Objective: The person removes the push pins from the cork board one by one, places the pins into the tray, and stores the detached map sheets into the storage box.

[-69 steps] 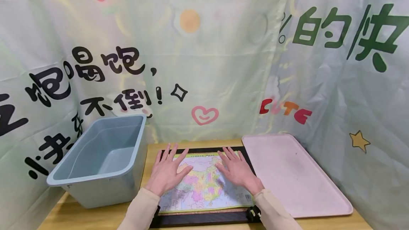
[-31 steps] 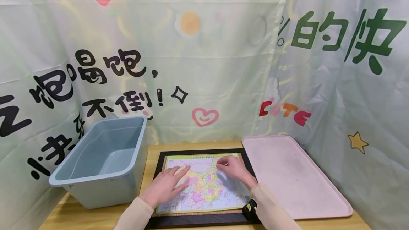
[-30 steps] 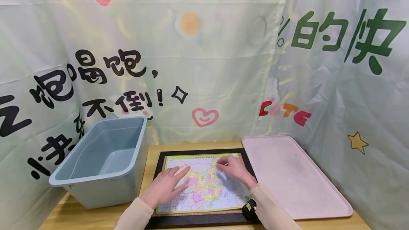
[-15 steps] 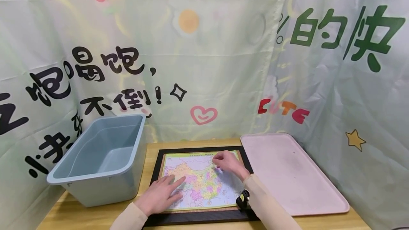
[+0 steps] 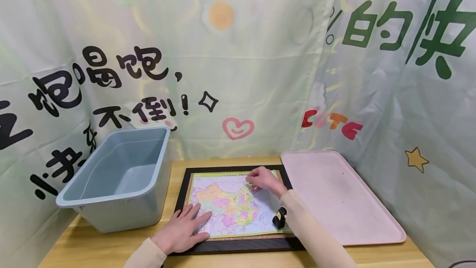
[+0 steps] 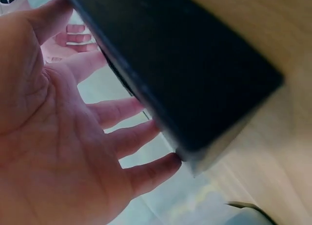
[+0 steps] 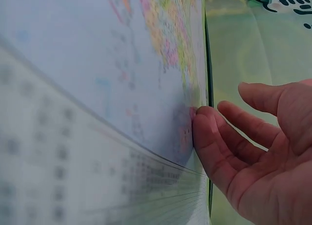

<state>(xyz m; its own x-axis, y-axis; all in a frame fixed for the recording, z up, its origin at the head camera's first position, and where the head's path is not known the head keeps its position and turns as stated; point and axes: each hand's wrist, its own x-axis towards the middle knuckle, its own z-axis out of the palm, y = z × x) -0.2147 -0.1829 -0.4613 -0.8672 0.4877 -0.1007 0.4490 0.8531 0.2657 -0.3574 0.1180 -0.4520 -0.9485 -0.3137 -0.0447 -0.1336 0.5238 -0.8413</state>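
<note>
A colourful printed map [image 5: 230, 208] with a yellow-green border lies inside a black frame [image 5: 245, 245] on the wooden table. My left hand [image 5: 180, 228] rests palm down with fingers spread at the lower left of map and frame. In the left wrist view its fingertips touch the edge of the black frame [image 6: 180, 64]. My right hand [image 5: 263, 180] is at the map's upper right, fingers bent downward. The right wrist view has the fingertips of this hand [image 7: 263, 152] against the map [image 7: 97, 64], the thumb apart from them. Nothing shows between thumb and fingers.
A deep blue-grey plastic bin [image 5: 119, 181] stands at the left of the table [image 5: 100, 247]. To the right lies a flat pink tray [image 5: 342, 197], its left side close to the frame. A printed cloth curtain [image 5: 260, 73] hangs behind and on both sides.
My left hand has slid from the map's upper left down to its lower left. The right hand has gone from spread fingers to bent ones and shifted slightly left. The map stays in the frame.
</note>
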